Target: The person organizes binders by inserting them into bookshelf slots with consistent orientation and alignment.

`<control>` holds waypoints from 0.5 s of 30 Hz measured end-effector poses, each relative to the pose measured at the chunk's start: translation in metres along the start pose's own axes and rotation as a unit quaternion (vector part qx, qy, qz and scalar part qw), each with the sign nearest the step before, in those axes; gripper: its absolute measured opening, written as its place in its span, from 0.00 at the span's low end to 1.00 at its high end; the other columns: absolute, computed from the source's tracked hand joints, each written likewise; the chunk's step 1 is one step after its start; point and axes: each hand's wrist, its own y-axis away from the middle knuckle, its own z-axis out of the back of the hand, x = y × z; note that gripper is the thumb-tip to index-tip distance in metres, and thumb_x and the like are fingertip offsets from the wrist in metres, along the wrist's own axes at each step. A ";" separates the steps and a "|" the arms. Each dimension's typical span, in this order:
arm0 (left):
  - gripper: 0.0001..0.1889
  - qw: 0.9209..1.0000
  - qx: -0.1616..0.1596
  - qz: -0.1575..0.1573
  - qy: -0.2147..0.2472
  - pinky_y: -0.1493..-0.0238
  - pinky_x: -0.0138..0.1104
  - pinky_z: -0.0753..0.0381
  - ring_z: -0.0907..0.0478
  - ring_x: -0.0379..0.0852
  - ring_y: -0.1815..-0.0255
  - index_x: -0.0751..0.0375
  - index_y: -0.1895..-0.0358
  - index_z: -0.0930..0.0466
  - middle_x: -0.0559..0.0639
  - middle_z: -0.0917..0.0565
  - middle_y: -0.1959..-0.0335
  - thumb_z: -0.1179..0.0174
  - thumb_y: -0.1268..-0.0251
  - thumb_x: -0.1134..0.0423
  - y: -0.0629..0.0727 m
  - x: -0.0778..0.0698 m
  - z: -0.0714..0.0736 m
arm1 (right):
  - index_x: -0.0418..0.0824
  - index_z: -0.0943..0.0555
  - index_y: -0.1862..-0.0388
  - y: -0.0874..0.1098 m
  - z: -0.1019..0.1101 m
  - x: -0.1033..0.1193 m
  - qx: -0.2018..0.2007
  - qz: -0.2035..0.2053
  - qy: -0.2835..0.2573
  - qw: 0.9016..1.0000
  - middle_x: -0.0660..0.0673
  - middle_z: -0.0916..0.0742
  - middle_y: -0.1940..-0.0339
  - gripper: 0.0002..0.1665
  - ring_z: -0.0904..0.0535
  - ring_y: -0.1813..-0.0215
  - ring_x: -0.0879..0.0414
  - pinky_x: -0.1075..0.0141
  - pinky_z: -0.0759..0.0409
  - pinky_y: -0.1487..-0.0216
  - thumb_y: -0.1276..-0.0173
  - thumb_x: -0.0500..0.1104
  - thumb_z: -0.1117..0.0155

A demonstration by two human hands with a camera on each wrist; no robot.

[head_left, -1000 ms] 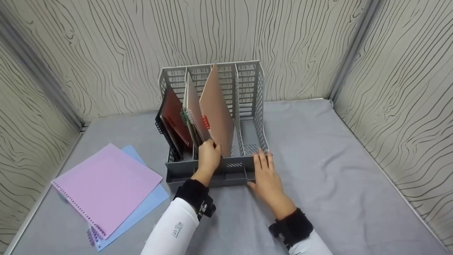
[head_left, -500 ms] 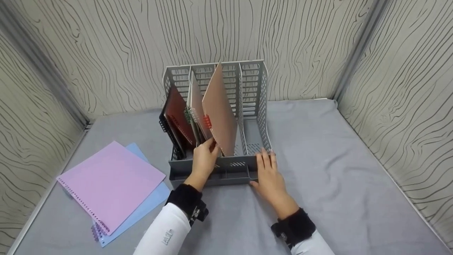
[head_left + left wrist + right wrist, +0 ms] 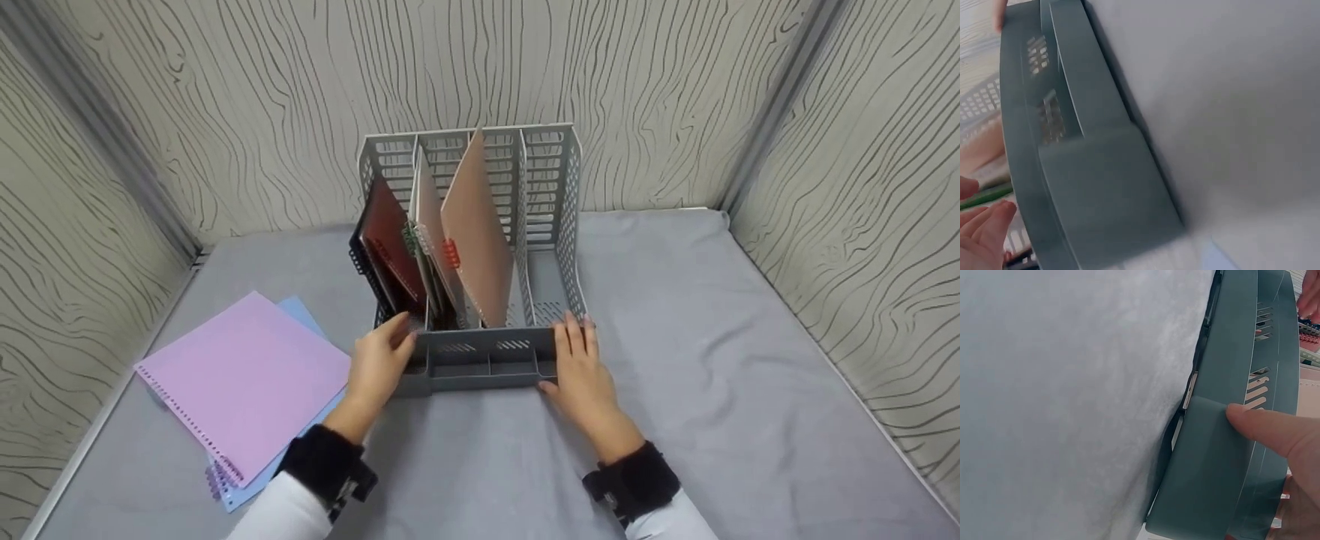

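Observation:
A grey file organizer (image 3: pixel 461 380) with upright slots and a low front tray stands on the cloth. My right hand (image 3: pixel 582 379) grips its front right corner; the thumb (image 3: pixel 1252 417) presses the tray's front and the fingers reach over the panel. My left hand (image 3: pixel 377 367) hovers at the front left end, fingers loosely bent and holding nothing, near the panel's rim. Upright in the slots are a dark red notebook (image 3: pixel 390 232) with black rings, pale notebooks (image 3: pixel 430 210) with green and clear rings, and a pinkish-brown notebook (image 3: pixel 480 240) with red rings, leaning left.
Left of the organizer, a lilac notebook (image 3: pixel 247 375) lies flat on a blue notebook (image 3: pixel 300 309). Grey cloth (image 3: pixel 720 360) covers the table. Wood-grain patterned panels (image 3: pixel 300 90) rise behind and at both sides.
My left hand has let go of the pinkish-brown notebook's lower edge and moved left to the organizer's front left end. The right hand keeps its place on the corner. The head view has shifted slightly.

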 end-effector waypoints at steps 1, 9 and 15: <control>0.19 1.000 0.002 0.002 -0.002 0.53 0.41 0.21 0.19 0.53 0.53 0.72 0.44 0.25 0.62 0.18 0.53 0.42 0.38 0.69 0.003 0.002 0.006 | 0.34 0.45 0.30 0.000 0.000 -0.001 0.000 -0.001 0.002 1.000 0.36 0.46 0.27 0.56 0.59 0.27 0.37 0.57 0.19 0.68 0.52 0.47 0.23; 0.19 1.000 -0.008 0.014 -0.014 0.54 0.42 0.21 0.19 0.55 0.54 0.76 0.46 0.26 0.65 0.19 0.54 0.42 0.39 0.71 0.023 0.030 0.040 | 0.33 0.45 0.30 0.001 0.003 -0.003 -0.001 0.007 0.009 1.000 0.35 0.46 0.27 0.56 0.59 0.27 0.36 0.54 0.19 0.62 0.51 0.48 0.24; 0.19 0.998 -0.001 0.058 -0.025 0.51 0.44 0.24 0.21 0.58 0.51 0.75 0.44 0.27 0.66 0.20 0.51 0.42 0.38 0.69 0.033 0.046 0.063 | 0.32 0.45 0.30 0.001 0.001 -0.002 0.000 0.012 0.009 1.000 0.34 0.46 0.27 0.56 0.59 0.27 0.36 0.55 0.20 0.59 0.51 0.48 0.24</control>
